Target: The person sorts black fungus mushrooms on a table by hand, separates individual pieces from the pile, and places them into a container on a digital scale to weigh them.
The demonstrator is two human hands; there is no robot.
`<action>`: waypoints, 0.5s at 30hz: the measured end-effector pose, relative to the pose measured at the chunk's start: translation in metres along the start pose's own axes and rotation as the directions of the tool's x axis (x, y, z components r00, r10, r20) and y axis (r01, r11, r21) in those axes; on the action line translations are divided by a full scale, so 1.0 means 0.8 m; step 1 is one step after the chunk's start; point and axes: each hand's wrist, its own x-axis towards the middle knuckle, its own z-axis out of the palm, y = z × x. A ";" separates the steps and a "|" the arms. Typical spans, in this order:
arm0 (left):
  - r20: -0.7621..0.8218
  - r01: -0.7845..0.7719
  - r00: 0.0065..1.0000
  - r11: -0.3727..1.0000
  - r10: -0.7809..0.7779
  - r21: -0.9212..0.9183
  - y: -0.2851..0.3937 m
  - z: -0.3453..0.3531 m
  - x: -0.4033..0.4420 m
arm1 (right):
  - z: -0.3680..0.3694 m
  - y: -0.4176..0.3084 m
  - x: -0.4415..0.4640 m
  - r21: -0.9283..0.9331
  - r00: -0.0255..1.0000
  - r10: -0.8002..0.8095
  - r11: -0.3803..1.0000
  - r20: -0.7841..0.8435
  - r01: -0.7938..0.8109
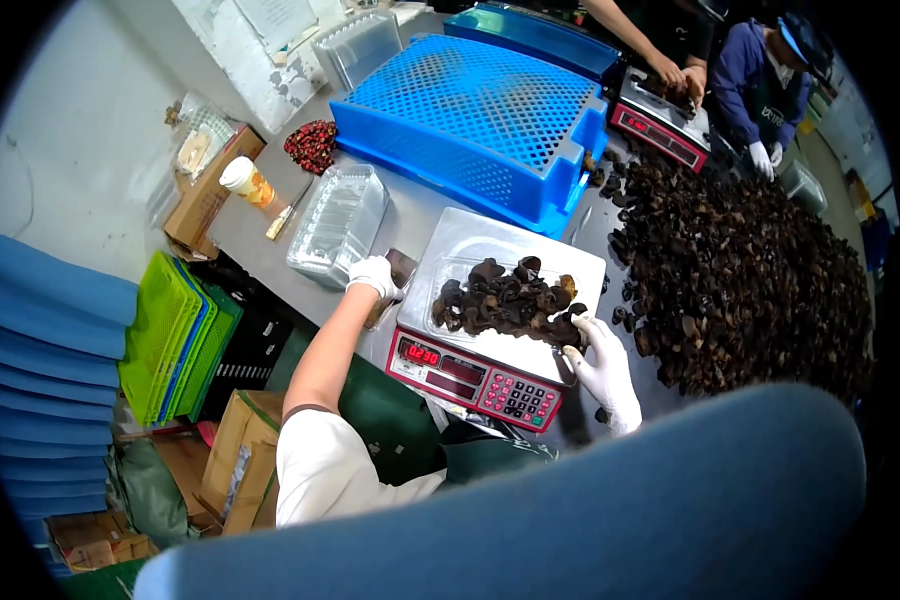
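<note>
A clear plastic tray (438, 312) of dark, curled dried wood ear mushrooms (510, 300) rests on the white pan of a red digital scale (475, 385); its display reads 0.230. My right hand (608, 375), in a white glove, is at the tray's right front corner beside the mushrooms, thumb and forefinger apart. My left hand (376, 275), also gloved, is left of the scale over a dark flat object (401, 268). The left fingers are drawn together, and what they grip is partly hidden. Close by stands a clear plastic container (340, 222), seemingly a stack.
A big heap of wood ears (740, 270) covers the table's right side. An upturned blue crate (470, 100) stands behind my scale. Red dried pieces (312, 146) and a paper cup (247, 183) are left. Two co-workers are at the far end, one at another scale (660, 125).
</note>
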 end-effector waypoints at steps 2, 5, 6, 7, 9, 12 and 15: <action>0.009 0.010 1.000 1.000 -0.010 -0.003 0.000 0.000 0.001 | 0.000 0.001 0.000 0.005 1.000 -0.008 1.000 -0.002 0.008; 0.015 0.024 1.000 1.000 -0.024 -0.005 0.001 -0.002 -0.002 | 0.000 0.002 0.000 0.019 1.000 -0.005 1.000 -0.002 0.005; 0.012 0.031 0.999 1.000 -0.030 -0.006 0.001 -0.004 -0.004 | 0.000 0.002 0.000 0.019 1.000 -0.004 1.000 -0.002 0.004; 0.013 0.030 0.999 1.000 -0.030 -0.006 0.001 -0.006 -0.005 | 0.001 0.002 0.000 0.015 1.000 -0.012 1.000 -0.009 0.013; 0.024 -0.007 1.000 0.999 0.006 0.039 0.001 -0.010 -0.008 | 0.001 0.002 0.000 0.011 1.000 -0.021 1.000 -0.015 0.021; 0.021 0.045 0.999 0.999 -0.045 0.007 0.003 -0.008 -0.011 | 0.000 0.002 0.001 0.023 1.000 -0.003 1.000 0.002 0.003; -0.065 0.071 0.995 0.997 -0.073 -0.031 -0.006 0.026 0.005 | 0.002 0.002 0.000 0.020 1.000 -0.003 1.000 -0.006 0.003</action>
